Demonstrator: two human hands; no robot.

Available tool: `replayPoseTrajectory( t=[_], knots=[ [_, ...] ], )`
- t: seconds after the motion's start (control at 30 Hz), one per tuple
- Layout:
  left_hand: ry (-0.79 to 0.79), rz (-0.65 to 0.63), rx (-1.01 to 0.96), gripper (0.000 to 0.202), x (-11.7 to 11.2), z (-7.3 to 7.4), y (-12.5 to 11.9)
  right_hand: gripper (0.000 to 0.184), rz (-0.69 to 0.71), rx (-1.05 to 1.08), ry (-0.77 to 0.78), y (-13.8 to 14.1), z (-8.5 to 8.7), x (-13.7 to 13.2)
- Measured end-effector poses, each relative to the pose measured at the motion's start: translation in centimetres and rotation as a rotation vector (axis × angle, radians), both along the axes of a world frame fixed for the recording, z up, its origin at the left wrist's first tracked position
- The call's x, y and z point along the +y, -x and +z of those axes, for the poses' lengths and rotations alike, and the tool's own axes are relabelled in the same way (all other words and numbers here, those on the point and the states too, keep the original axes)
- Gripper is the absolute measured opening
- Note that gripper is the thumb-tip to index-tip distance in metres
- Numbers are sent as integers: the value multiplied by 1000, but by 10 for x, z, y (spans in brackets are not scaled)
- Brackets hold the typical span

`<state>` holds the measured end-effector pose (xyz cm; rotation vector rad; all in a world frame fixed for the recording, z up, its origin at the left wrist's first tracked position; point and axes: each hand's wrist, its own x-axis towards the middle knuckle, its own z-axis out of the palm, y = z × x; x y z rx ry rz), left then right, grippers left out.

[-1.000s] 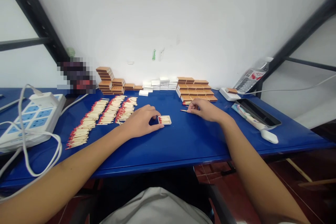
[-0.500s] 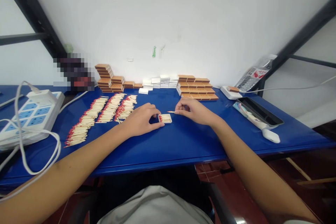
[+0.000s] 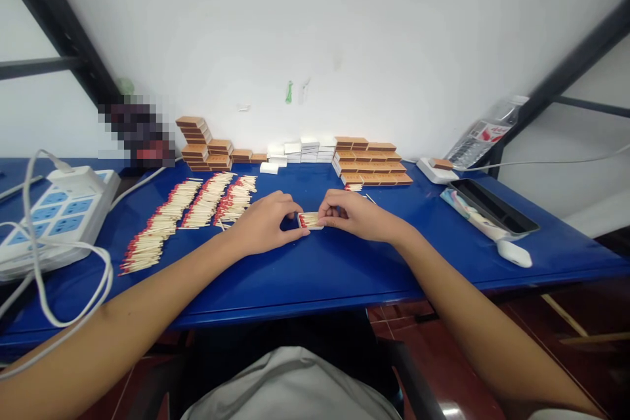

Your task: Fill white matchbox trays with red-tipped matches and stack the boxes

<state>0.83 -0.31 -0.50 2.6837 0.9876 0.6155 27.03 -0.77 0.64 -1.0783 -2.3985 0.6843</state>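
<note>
Thumb and fingers of my left hand point(image 3: 268, 220) grip the left end of a small white matchbox tray point(image 3: 315, 228) on the table. Red-tipped matches point(image 3: 309, 219) lie inside it, heads to the left. My right hand point(image 3: 352, 211) is closed in a pinch over the tray's right end, on a match mostly hidden by the fingertips. Left of my left hand, loose matches lie in three slanting rows, the nearest being the right row point(image 3: 235, 200). A few more loose matches point(image 3: 353, 188) show just behind my right hand.
Brown matchboxes point(image 3: 371, 164) stand stacked along the wall, with white trays point(image 3: 293, 152) among them and another brown stack point(image 3: 197, 144) at left. A power strip point(image 3: 63, 216) with cables is far left. A plastic bottle point(image 3: 487, 134), dark case point(image 3: 492, 207) and white earbud case point(image 3: 514, 253) are right.
My right hand has moved left with the match, from beside the tray to over its right end. Loose matches behind that hand are now uncovered. My left hand keeps its grip.
</note>
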Motion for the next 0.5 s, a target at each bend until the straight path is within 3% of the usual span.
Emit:
replayPoseTrajectory(
  t=[0.5],
  knots=[
    [7, 4, 3, 32, -1, 0, -1, 19, -16, 9, 1, 2, -2, 1]
  ],
)
